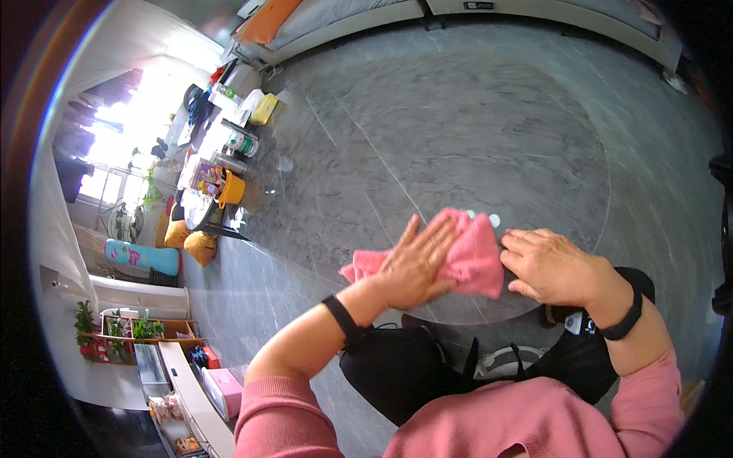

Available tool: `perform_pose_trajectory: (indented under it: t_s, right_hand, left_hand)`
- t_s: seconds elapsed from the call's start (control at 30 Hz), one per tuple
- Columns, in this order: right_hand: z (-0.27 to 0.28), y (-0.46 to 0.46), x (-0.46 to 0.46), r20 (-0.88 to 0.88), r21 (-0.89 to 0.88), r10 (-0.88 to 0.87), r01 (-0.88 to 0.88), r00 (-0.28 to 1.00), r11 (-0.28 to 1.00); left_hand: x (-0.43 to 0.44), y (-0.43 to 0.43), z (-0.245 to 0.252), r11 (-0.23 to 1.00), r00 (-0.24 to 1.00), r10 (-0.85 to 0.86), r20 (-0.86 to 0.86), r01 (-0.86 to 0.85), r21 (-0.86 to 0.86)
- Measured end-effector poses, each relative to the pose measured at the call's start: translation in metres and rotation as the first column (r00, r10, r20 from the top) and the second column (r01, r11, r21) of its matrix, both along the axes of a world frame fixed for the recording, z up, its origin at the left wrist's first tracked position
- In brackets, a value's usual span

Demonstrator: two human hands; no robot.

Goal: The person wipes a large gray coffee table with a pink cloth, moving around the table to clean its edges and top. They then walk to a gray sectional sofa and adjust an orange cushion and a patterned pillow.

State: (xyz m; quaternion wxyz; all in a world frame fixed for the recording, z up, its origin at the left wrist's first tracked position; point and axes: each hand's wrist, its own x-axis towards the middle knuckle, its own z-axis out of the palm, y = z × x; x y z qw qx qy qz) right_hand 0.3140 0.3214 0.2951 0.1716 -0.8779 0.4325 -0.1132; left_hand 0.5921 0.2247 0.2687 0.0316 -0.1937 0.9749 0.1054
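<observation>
A pink cloth [478,257] lies bunched on the grey marbled tabletop [458,131], near the edge closest to me. My left hand [421,263] presses flat on the cloth, palm down with its fingers spread a little. Just right of the cloth is my right hand [544,266], its fingers slightly bent and holding nothing visible; whether it touches the tabletop I cannot tell. A small round whitish disc or spot [494,220] shows beyond the cloth's right part, with another partly hidden beside it.
Along the table's left side stand a yellow bucket-like container [232,189] with items in it, a bottle [243,142] and a yellow packet [264,109]. A sofa [355,28] stands beyond the table. At lower left are a white cabinet [197,395] and a pink box [223,392].
</observation>
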Motion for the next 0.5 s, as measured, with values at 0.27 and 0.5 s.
perform_pose_trajectory:
  t_s: [0.27, 0.5]
  right_hand:
    - [0.014, 0.002, -0.014, -0.024, 0.086, -0.022, 0.024, 0.999, 0.996]
    - [0.030, 0.003, -0.018, 0.151, 0.085, -0.219, 0.208, 0.964, 0.974]
  left_hand:
    - [-0.006, 0.037, 0.002, 0.999, 0.998, -0.012, 0.068, 0.008, 0.051]
    - [-0.064, 0.053, -0.007, 0.990, 0.988, 0.138, -0.063, -0.135, 0.050]
